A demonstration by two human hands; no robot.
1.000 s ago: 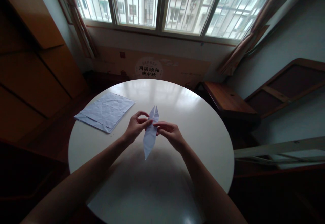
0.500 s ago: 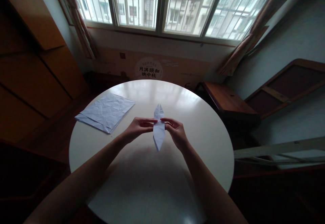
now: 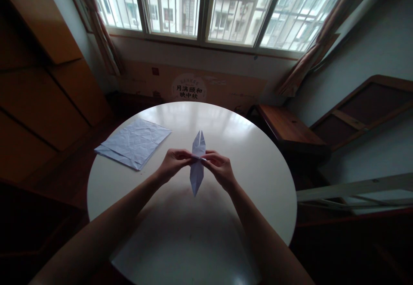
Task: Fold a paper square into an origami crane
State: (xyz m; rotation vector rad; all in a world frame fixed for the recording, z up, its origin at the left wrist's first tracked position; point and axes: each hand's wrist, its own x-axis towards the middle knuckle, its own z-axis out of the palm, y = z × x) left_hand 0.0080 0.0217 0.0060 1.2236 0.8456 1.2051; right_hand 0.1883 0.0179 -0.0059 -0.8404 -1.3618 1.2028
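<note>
A folded piece of white paper (image 3: pixel 196 179), long and narrow, is held over the round table between both hands. Its upper end splits into two points, and the lower end tapers to one. My left hand (image 3: pixel 176 163) pinches its left side near the middle. From the other side, my right hand (image 3: pixel 220 167) pinches it at the same height, with thumb and fingers closed on a raised crease. The fingertips cover part of the paper's middle.
A white round table (image 3: pixel 251 190) stands under the hands. Creased white sheets (image 3: pixel 137 143) lie at its left edge. A wooden stool or bench (image 3: pixel 288 123) stands beyond the table on the right. Barred windows (image 3: pixel 200 9) are at the back, and wooden cabinets (image 3: pixel 64 100) at the left.
The paper has turned and tilted slightly, and its upper points are spread further apart. Both hands have closed in toward its middle, where a fold now stands up between the fingers.
</note>
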